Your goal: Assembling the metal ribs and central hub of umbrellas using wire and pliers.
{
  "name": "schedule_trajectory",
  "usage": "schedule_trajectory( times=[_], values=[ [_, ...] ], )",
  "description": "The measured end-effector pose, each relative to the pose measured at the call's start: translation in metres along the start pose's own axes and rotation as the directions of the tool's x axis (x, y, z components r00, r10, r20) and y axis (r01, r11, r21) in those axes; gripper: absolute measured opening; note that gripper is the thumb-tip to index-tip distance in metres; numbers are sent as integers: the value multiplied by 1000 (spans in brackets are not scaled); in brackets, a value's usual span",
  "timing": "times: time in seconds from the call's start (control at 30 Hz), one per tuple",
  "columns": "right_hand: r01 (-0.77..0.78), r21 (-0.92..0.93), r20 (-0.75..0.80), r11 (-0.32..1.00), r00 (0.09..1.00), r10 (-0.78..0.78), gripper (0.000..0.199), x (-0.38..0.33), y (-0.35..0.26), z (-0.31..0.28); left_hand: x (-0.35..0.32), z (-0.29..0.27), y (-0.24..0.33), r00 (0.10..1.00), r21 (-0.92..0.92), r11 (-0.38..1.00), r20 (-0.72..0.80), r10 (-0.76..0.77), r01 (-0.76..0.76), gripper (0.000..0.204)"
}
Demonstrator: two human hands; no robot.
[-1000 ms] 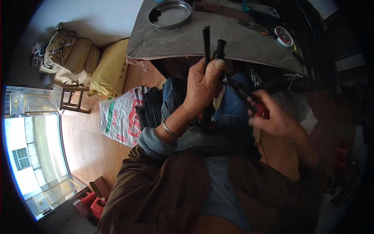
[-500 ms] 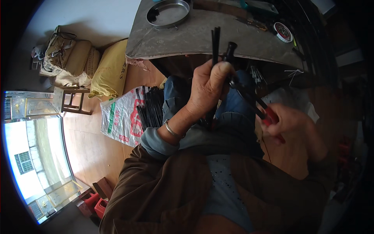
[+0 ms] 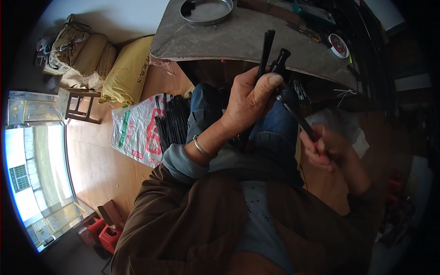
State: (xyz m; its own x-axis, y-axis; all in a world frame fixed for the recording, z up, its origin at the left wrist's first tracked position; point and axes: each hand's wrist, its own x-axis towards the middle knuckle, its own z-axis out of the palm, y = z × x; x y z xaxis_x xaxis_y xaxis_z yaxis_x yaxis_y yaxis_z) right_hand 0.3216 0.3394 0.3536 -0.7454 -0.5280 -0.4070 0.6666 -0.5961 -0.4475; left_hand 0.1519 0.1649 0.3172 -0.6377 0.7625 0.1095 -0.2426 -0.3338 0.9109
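My left hand [image 3: 251, 98] is closed around thin black rods [image 3: 266, 50] that stick up past its fingers. Beside the thumb, the same grip holds a black cylindrical piece [image 3: 281, 58] with a flared end. My right hand [image 3: 327, 146], slightly blurred, is wrapped round the red grips of long-handled pliers [image 3: 302, 121]. Their metal head meets the underside of my left hand, where fingers hide the exact contact. Left of my knees, a pile of similar black rods [image 3: 174, 123] lies on a white printed woven sack [image 3: 135, 130].
Ahead stands a grey table [image 3: 220, 39] with a round metal pan [image 3: 211, 20] and a red-rimmed tub [image 3: 339, 46] of small parts. Leftward are a full yellow sack [image 3: 126, 75] and a wooden stool [image 3: 85, 107]. Red containers [image 3: 110, 238] sit at lower left.
The pliers' handles, spread apart before, are now squeezed together in my right hand. My left hand, with the rods and black piece, sits slightly farther right in the picture.
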Motion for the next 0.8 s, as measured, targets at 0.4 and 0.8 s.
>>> schedule_trajectory(
  times=[0.4,0.8],
  values=[
    [-81,-830,-398,552,780,-483,29,27,21,27,6,-11,-4,986,30,999,-167,23,-18,41],
    [62,-432,-306,900,929,-210,49,26,9,46,12,-22,3,997,67,996,51,-61,58,61]
  ],
)
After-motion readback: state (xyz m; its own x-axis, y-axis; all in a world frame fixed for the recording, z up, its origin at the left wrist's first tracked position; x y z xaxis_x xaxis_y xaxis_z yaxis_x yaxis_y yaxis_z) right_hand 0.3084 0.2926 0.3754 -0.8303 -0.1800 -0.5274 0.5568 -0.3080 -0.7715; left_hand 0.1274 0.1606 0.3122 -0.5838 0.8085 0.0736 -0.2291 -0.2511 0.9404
